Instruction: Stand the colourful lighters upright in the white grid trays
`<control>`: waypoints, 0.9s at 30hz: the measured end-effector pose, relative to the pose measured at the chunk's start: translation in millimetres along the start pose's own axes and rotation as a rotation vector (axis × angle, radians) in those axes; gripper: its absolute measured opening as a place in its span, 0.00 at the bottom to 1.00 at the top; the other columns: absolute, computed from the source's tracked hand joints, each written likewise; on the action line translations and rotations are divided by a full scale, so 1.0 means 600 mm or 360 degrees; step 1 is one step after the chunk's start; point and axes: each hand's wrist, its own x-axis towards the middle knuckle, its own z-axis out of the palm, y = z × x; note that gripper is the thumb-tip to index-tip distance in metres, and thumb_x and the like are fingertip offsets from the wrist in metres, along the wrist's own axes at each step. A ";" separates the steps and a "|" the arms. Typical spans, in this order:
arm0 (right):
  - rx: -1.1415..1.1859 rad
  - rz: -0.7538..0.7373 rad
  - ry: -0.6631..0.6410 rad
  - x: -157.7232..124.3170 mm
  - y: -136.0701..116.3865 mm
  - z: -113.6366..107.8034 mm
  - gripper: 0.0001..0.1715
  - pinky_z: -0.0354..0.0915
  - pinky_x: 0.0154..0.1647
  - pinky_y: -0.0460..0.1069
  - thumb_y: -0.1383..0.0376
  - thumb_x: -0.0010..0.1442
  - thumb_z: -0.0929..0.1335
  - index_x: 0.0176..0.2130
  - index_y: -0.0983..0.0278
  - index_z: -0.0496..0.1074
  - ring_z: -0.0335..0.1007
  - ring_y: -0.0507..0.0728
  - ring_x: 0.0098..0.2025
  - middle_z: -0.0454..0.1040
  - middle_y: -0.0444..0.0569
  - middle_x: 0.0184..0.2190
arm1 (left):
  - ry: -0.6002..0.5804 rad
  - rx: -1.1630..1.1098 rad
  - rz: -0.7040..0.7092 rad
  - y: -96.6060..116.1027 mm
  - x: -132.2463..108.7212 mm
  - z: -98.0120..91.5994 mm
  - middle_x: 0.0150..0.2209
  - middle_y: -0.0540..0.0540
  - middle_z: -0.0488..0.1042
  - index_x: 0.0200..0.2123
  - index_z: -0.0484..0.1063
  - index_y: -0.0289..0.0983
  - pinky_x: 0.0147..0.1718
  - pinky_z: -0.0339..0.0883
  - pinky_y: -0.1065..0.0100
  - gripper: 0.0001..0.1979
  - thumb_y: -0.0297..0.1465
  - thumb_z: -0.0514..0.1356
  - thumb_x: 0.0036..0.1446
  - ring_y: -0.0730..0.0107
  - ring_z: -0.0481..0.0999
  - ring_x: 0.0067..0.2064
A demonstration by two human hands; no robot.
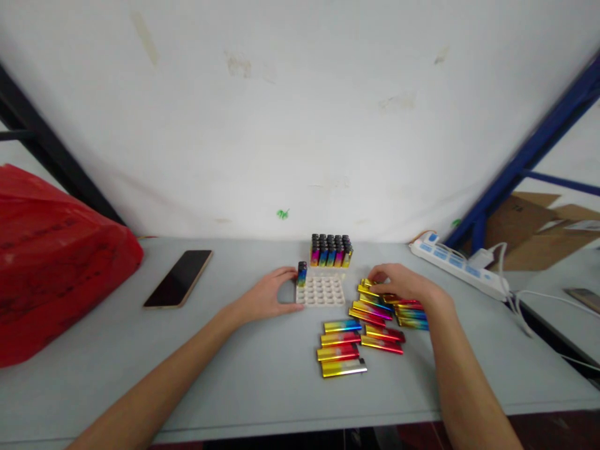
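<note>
A white tray with rows of round holes lies on the grey table. One rainbow lighter stands in its far left corner. My left hand rests beside the tray's left edge, fingers curled near that lighter. Several shiny rainbow lighters lie flat in rows to the right of the tray. My right hand hovers over the far end of that pile, fingers pinched on a lighter there. A full tray of upright lighters stands behind.
A dark phone lies at left. A red plastic bag fills the left edge. A white power strip with cables runs at right, by a blue shelf post and cardboard. A white wall stands behind.
</note>
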 end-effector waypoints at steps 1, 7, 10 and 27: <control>-0.0005 0.0000 0.0010 0.002 0.001 0.000 0.08 0.70 0.44 0.51 0.67 0.55 0.72 0.38 0.63 0.79 0.78 0.59 0.40 0.82 0.51 0.38 | -0.0002 0.0003 0.0001 -0.001 0.000 0.000 0.64 0.38 0.67 0.60 0.68 0.39 0.66 0.58 0.53 0.37 0.51 0.67 0.52 0.50 0.67 0.64; -0.0032 -0.0126 0.0327 0.015 -0.006 -0.004 0.16 0.68 0.37 0.49 0.58 0.66 0.66 0.48 0.63 0.76 0.78 0.58 0.33 0.82 0.50 0.33 | -0.0004 -0.0002 -0.0013 -0.004 -0.001 0.000 0.64 0.37 0.67 0.60 0.68 0.38 0.66 0.59 0.53 0.38 0.52 0.68 0.51 0.49 0.67 0.64; -0.0085 -0.0191 0.0594 0.025 -0.021 -0.001 0.21 0.68 0.40 0.51 0.53 0.69 0.63 0.50 0.62 0.77 0.79 0.59 0.34 0.83 0.50 0.34 | -0.0002 -0.0009 -0.0001 -0.005 -0.001 0.000 0.64 0.37 0.68 0.60 0.68 0.38 0.66 0.59 0.53 0.38 0.52 0.67 0.51 0.49 0.68 0.64; 0.1092 -0.0414 0.0606 0.045 -0.112 0.059 0.33 0.61 0.27 0.47 0.39 0.63 0.63 0.25 0.63 0.67 0.63 0.52 0.23 0.64 0.42 0.18 | 0.0009 -0.0020 0.0022 -0.004 0.001 0.002 0.63 0.38 0.69 0.59 0.69 0.38 0.65 0.60 0.53 0.38 0.52 0.68 0.51 0.50 0.69 0.63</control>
